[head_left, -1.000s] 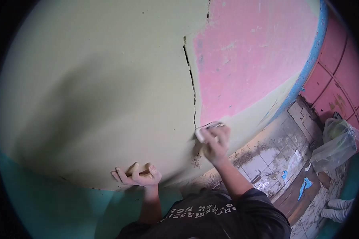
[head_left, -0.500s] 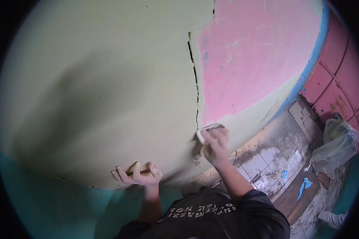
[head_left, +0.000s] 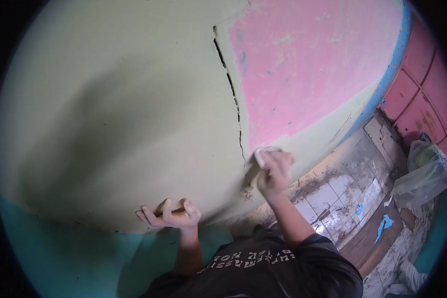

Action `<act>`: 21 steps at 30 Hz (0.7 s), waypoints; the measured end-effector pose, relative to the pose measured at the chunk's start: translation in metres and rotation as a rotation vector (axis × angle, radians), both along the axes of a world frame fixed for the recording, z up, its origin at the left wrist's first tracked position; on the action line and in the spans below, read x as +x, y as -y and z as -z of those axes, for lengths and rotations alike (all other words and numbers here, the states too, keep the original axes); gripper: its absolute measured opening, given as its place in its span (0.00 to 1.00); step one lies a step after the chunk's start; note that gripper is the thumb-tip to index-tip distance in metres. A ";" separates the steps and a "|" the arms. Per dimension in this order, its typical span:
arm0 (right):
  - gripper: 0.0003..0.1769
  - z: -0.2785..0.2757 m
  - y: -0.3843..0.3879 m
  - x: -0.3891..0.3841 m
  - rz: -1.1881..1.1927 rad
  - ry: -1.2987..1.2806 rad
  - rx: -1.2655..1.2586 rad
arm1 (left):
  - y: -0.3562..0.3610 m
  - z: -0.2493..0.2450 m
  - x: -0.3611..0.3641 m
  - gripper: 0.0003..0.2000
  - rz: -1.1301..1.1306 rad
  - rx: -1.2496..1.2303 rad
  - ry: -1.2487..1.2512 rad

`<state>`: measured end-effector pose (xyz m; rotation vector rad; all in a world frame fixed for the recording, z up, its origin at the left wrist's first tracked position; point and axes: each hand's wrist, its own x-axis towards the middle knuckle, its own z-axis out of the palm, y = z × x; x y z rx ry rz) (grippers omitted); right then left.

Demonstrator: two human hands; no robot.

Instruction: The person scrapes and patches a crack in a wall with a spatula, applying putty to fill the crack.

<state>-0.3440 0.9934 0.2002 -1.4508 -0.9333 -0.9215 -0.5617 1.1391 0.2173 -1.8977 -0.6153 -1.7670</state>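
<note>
A pale green wall [head_left: 149,119] with a pink patch [head_left: 303,64] fills most of the view, and a long dark crack [head_left: 235,99] runs down it. My right hand [head_left: 277,171] is closed round a whitish pad [head_left: 263,155], pressed to the wall just right of the crack's lower end. The pad's far side is hidden by my fingers. Near the wall's lower edge is my left hand [head_left: 176,214], palm up with bent, spread fingers. What looks like a tan lump lies in its palm, partly hidden by the fingers. A small broken spot [head_left: 247,191] shows below the crack.
A dirty tiled floor [head_left: 325,198] lies at the lower right, with a brown board [head_left: 377,238] and blue scraps [head_left: 384,226] on it. Beyond are a clear plastic bag [head_left: 422,174] and a pink door [head_left: 422,104]. Teal paint [head_left: 59,248] covers the lower left.
My right hand has moved with the pad slightly up and to the right, away from the crack. My left hand is almost where it was. The view has shifted a little.
</note>
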 end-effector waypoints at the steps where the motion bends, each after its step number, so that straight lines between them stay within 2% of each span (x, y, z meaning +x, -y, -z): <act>1: 0.25 0.003 -0.003 0.000 0.018 -0.070 0.039 | 0.002 -0.002 0.001 0.22 -0.012 0.003 -0.009; 3: 0.24 0.005 -0.007 -0.001 0.052 -0.200 0.113 | 0.005 -0.003 0.001 0.23 -0.039 0.010 -0.019; 6: 0.23 -0.004 -0.002 -0.019 -0.128 0.022 -0.038 | 0.005 -0.005 0.002 0.23 -0.050 0.019 -0.031; 12: 0.24 -0.001 -0.001 0.001 0.012 -0.145 0.148 | 0.003 -0.004 0.003 0.23 -0.030 0.020 -0.007; 18: 0.24 0.003 -0.011 -0.010 0.068 -0.143 0.072 | 0.002 -0.003 0.001 0.24 -0.018 0.008 -0.007; 21: 0.24 0.003 -0.015 -0.014 0.021 -0.175 0.091 | 0.003 -0.002 0.000 0.24 -0.022 0.003 -0.016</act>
